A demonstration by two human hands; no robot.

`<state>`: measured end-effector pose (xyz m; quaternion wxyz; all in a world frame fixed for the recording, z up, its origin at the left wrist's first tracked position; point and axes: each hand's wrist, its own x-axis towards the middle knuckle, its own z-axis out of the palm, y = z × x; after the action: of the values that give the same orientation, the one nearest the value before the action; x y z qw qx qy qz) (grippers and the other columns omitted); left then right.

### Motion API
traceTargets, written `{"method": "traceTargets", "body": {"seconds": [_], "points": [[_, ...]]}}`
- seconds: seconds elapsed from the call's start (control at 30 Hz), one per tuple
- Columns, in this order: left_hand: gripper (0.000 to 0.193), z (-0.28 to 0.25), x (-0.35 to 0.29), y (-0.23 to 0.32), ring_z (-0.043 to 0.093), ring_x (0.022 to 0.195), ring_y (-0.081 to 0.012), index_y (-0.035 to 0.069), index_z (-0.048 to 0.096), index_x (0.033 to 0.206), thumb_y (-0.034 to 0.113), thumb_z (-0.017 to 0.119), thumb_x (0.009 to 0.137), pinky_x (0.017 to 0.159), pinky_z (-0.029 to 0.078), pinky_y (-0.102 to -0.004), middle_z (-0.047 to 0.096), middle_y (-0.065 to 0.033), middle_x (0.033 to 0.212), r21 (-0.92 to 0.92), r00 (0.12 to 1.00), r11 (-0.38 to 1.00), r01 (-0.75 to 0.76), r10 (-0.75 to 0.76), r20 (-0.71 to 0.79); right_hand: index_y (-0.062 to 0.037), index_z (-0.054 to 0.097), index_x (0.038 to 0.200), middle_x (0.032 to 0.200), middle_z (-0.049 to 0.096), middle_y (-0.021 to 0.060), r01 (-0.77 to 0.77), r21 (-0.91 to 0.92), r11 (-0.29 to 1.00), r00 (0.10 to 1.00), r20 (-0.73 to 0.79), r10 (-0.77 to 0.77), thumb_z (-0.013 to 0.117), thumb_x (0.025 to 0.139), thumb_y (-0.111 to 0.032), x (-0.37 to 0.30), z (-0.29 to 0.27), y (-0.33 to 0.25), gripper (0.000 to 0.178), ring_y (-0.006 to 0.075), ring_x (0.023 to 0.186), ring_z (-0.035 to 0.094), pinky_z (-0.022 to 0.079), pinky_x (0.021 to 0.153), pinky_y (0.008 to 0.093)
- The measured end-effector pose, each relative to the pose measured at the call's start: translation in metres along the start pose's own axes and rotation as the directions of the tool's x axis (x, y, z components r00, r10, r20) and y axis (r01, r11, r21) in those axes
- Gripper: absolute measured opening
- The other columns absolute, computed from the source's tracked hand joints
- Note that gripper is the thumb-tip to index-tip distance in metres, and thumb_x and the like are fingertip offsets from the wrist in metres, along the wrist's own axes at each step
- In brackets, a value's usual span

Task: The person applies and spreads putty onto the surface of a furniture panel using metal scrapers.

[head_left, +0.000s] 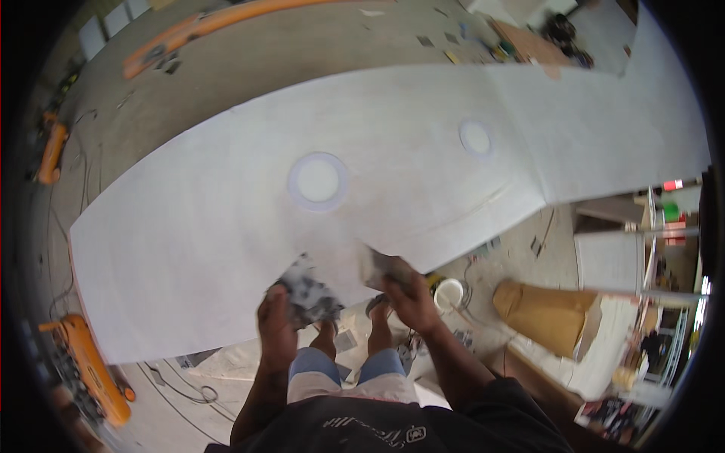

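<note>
Near the white panel's [204, 226] close edge, the left hand [277, 323] clamps a speckled sheet [308, 293] jutting panelward from its fingers; the right hand [411, 299] grips a block [375, 267], likewise panelward.

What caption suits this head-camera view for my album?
Left hand holding a mottled black-and-grey sheet, right hand a greyish block, by a large white panel.

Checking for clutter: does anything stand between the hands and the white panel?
Only what they hold: left hand, a speckled sheet; right hand, a blurred block-like piece. Nothing else visible stands between them and the white panel.
</note>
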<state>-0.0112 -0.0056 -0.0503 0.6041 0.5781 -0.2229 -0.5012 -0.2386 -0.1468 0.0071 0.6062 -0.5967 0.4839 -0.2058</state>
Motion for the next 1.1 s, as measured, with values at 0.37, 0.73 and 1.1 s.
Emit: {"method": "traceTargets", "body": {"seconds": [0.37, 0.73, 1.1], "points": [[0.036, 0.179, 0.078, 0.009, 0.069, 0.099, -0.0178, 0.002, 0.056, 0.123, 0.032, 0.046, 0.106, 0.087, 0.058, -0.0343, 0.068, -0.0080, 0.111, -0.780, 0.900, 0.448, 0.437, -0.218, 0.378, -0.0064, 0.056, 0.130, 0.116, 0.061, 0.0257, 0.754, -0.398, 0.523, 0.555, -0.039, -0.831, 0.050, 0.097, 0.000, -0.011, -0.084, -0.046, 0.034, 0.0383, 0.107, 0.065, 0.055, 0.092, 0.0443], [0.039, 0.323, 0.108, -0.004, 0.068, 0.102, -0.0182, 0.002, 0.055, 0.127, 0.034, 0.044, 0.107, 0.090, 0.057, -0.0349, 0.068, -0.0090, 0.113, -0.700, 0.894, 0.569, 0.431, -0.168, 0.414, -0.0176, 0.069, 0.117, 0.129, 0.057, 0.0134, 0.726, -0.497, 0.475, 0.593, 0.102, -0.799, 0.080, 0.069, -0.011, 0.019, -0.236, 0.021, 0.050, 0.0356, 0.124, 0.056, 0.046, 0.106, 0.0506], [0.041, 0.344, 0.101, -0.041, 0.062, 0.111, -0.0204, 0.006, 0.050, 0.135, 0.034, 0.044, 0.106, 0.092, 0.052, -0.0387, 0.063, -0.0070, 0.124, -0.624, 0.922, 0.681, 0.382, -0.230, 0.313, -0.0093, 0.059, 0.128, 0.117, 0.064, 0.0174, -0.087, -0.779, 0.621, 0.847, -0.386, -0.365, 0.047, 0.085, 0.001, 0.125, -0.456, 0.077, 0.046, 0.0396, 0.107, 0.061, 0.051, 0.093, 0.0451]]}}
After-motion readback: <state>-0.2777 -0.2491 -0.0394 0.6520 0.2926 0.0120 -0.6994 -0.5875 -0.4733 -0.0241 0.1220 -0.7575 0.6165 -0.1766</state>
